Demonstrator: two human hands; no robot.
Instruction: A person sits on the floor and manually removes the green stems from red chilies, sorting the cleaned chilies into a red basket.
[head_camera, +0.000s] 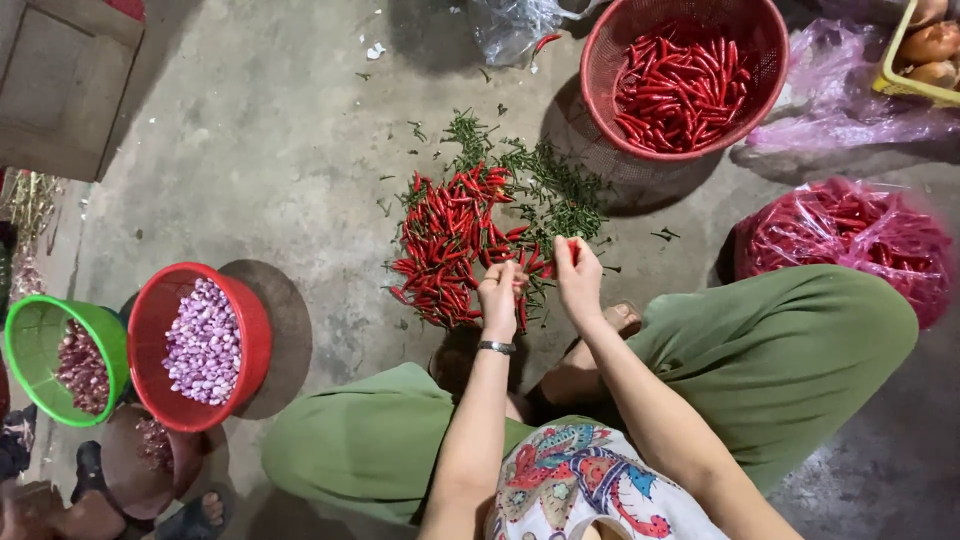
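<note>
**Q:** Hands first: how were they set, and on what?

**A:** Left hand (498, 296), a watch at its wrist, was pinched together on a red chilli at the near edge of the chilli pile (450, 245) on the concrete floor (270, 150). Right hand (577, 272) was raised just beside it, thumb and forefinger closed on something small; whether that was a stem could not be told. The two hands were near each other but not touching.

**Q:** What lay about them?

**A:** Green stems (555, 190) were scattered on the floor on the far side of the pile, touching it. Beyond them stood a red mesh basket (610, 60) holding red chillies that seemed to be without stems. A tied plastic bag of chillies (850, 240) sat to the right, well apart. To the left were a red bowl (150, 320) of pale peeled shallots and a green bowl (30, 340) of darker ones.

**Q:** How far along did the work appear?

**A:** Judged from the layout, roughly midway: the basket was part filled, yet the pile remained sizeable and the bag looked unopened.
</note>
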